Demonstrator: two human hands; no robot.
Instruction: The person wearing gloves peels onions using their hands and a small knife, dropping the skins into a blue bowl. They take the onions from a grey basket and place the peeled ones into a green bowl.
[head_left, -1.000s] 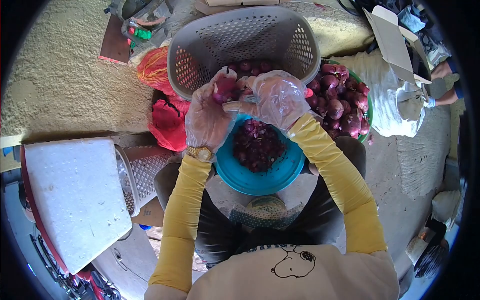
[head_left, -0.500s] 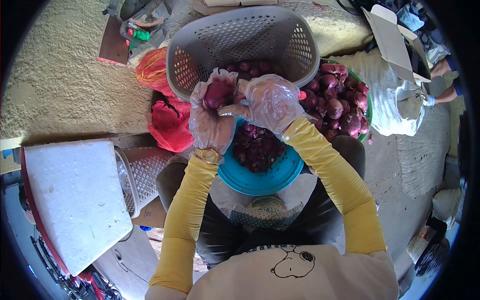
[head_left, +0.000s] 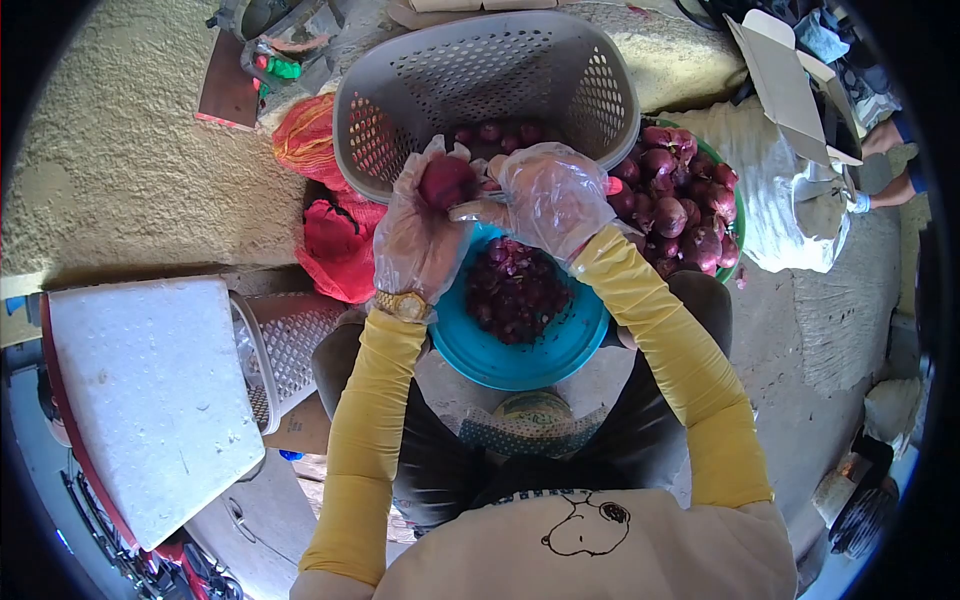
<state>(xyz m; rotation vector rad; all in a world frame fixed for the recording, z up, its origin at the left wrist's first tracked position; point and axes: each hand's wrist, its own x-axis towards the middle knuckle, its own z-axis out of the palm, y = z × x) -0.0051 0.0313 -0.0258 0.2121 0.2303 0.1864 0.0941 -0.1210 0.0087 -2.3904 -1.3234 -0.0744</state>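
Observation:
Both hands wear clear plastic gloves. My left hand (head_left: 420, 235) is closed round a red onion (head_left: 447, 183), with its palm turned up. Close beside it, my right hand (head_left: 552, 200) has its fingers bent round a red-handled tool (head_left: 614, 186). Only the red end of that tool sticks out; the rest is hidden in the hand. Its thumb reaches toward the onion. Beneath the hands is a blue basin (head_left: 470, 358) with onion skins (head_left: 517, 295) heaped in it. Behind them stands a grey perforated basket (head_left: 470, 75) with several onions (head_left: 505, 133) at its bottom.
On the right, a green-rimmed basin (head_left: 741, 215) is piled with unpeeled red onions (head_left: 680, 205), beside a white sack (head_left: 770, 180). Left of the basket lie red mesh bags (head_left: 335, 250). A white foam box lid (head_left: 150, 400) is at the left. Another person's arm (head_left: 895, 190) shows at the far right.
The onion has turned and shifted slightly right and up in my left hand. My left wrist has moved a little left, and my right hand slightly right.

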